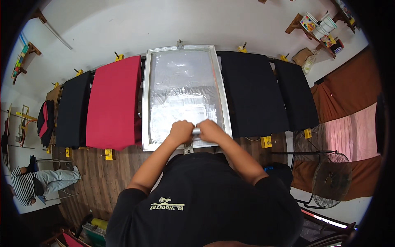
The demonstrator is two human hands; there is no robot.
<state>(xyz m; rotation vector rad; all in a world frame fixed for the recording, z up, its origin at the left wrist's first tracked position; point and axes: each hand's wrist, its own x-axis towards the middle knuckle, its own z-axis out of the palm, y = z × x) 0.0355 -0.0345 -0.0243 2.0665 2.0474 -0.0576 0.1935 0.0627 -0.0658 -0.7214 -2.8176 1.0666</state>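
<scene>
A silkscreen frame (220, 88) with pale metal edges lies in front of me, its mesh glossy and partly see-through. Over its near end my left hand (181, 132) and my right hand (212, 131) are both closed on a squeegee (196, 131), side by side. Only a short silver piece of its handle shows between my fists; its blade is hidden. A clamp (188, 149) holds the frame's near edge, and another clamp (180, 44) is at the far edge.
Left of the frame lie a red cloth panel (114, 101) and a black panel (74, 111); two more black panels (254, 92) lie right. Yellow brackets (266, 141) stick out along the row. A standing fan (331, 180) is at right. Another person (41, 183) sits at far left.
</scene>
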